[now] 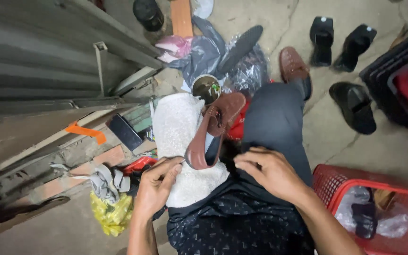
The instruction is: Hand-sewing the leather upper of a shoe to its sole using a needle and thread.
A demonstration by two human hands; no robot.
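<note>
While 3 black shoes (355, 106) lie on the concrete floor (383, 151) near a red basket (329, 184), the brown sandal (213, 130) rests on a white towel (178, 137) across the lap, its long axis running away from the body. The left hand (157, 184) pinches a thin tool at the sandal's near end; the right hand (267, 170) hovers half-curled, holding nothing.

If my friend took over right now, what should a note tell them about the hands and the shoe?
Left hand: pinching a thin tool whose tip meets the heel end of the brown shoe.
Right hand: resting on the dark trousers beside the shoe, holding nothing that shows.
The shoe lies sole-side up on a white towel across the lap; a small open tin sits at its far end.
Done or left: cannot tell from this view. Black shoes lie on the floor, more in the red basket.
</note>
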